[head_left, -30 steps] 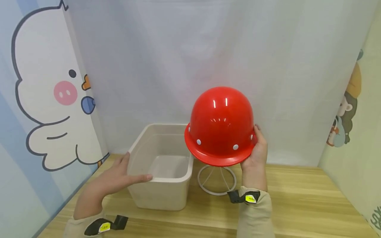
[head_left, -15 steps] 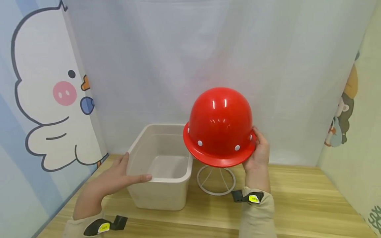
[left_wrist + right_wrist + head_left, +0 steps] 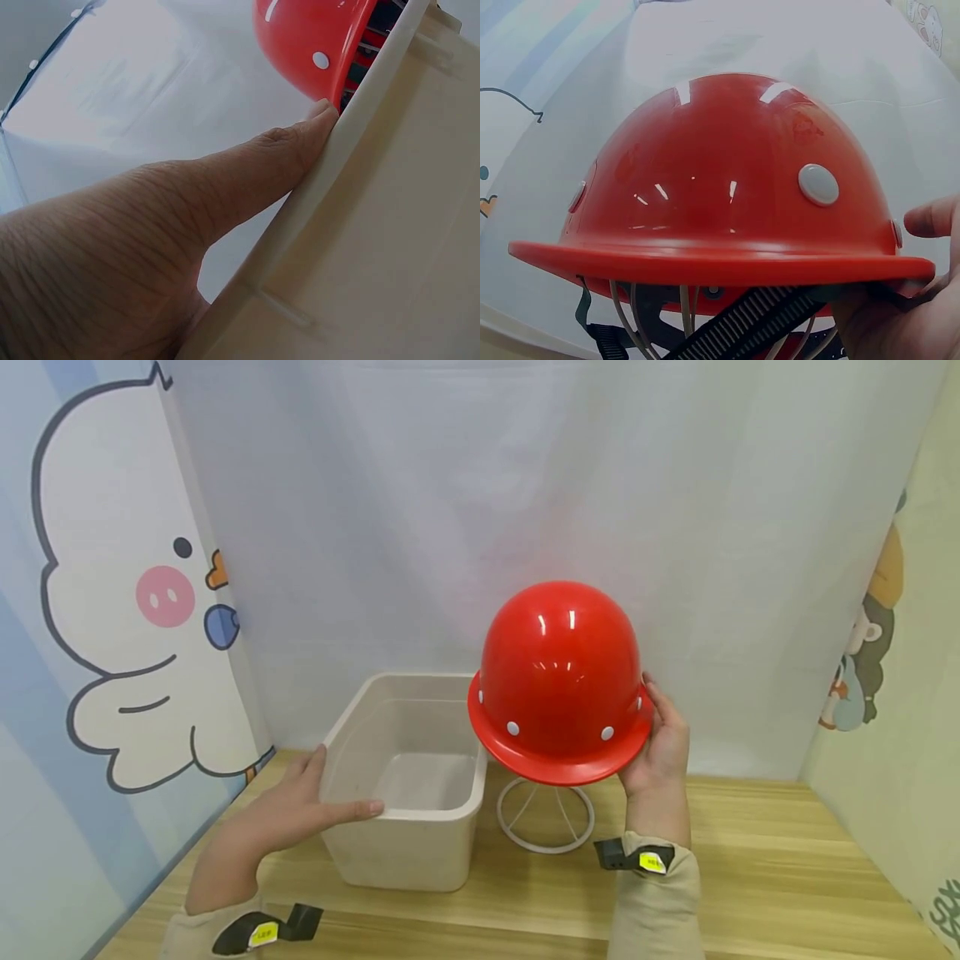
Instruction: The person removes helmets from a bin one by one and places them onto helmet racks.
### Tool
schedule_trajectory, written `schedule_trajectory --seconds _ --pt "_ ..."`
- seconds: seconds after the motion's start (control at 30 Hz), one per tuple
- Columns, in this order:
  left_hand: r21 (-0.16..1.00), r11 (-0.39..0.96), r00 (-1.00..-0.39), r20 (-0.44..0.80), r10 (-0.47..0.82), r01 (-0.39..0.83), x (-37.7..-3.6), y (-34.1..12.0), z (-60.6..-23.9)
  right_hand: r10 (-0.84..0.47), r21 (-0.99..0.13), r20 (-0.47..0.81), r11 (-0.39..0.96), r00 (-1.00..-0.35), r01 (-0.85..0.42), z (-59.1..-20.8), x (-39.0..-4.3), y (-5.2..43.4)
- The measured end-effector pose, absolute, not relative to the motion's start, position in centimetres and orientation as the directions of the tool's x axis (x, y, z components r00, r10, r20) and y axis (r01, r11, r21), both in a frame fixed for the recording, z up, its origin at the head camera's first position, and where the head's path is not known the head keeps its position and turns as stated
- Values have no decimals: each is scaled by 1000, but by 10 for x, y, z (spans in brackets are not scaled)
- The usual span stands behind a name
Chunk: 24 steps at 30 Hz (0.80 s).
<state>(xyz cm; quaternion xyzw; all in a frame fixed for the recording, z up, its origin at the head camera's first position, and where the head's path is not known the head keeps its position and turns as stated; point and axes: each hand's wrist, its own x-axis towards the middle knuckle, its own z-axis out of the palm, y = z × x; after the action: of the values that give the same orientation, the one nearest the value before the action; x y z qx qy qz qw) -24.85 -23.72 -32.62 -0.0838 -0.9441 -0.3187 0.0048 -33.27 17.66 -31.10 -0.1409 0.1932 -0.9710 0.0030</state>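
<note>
Gripped at its right brim by the right hand [image 3: 660, 745], the red safety helmet [image 3: 561, 681] looks stiff, glossy, probably slippery. Left hand [image 3: 296, 810] rests with straight fingers on the beige plastic bin [image 3: 408, 852] rim.

A wooden table [image 3: 765, 852] carries the scene. A white curtain [image 3: 465, 510] hangs behind it. A cartoon duck panel [image 3: 112, 610] stands at the left; a cartoon figure panel [image 3: 873, 627] stands at the right.

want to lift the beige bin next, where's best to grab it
Probably by the rolled rim of the beige bin, from the near-left corner where the left hand already rests: the lip juts out for fingers to hook under, while the walls are smooth and sloping.
</note>
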Motion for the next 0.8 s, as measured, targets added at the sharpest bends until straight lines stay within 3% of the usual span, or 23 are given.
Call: schedule_trajectory --seconds 0.27,0.43,0.53,0.63,0.7,0.8 --pt "602 783 -986 49 162 158 -251 -236 -326 -64 -400 262 -915 -963 -48 -311 -331 179" --pt "600 782 -983 54 173 171 -253 -234 -328 3 -566 158 -819 -987 -93 -317 -329 188" --pt "603 775 -980 73 183 190 -255 -231 -332 88 -760 100 -637 -991 -133 -322 -327 196" --pt "601 774 -979 91 183 201 -257 -229 -334 180 -946 74 -300 -981 -126 -327 -325 204" --pt "594 781 -981 93 173 194 -258 -228 -334 211 -993 82 -61 -974 -97 -327 -323 210" --pt "577 804 -989 53 141 146 -256 -230 -334 174 -980 122 176 -977 -91 -330 -318 216"
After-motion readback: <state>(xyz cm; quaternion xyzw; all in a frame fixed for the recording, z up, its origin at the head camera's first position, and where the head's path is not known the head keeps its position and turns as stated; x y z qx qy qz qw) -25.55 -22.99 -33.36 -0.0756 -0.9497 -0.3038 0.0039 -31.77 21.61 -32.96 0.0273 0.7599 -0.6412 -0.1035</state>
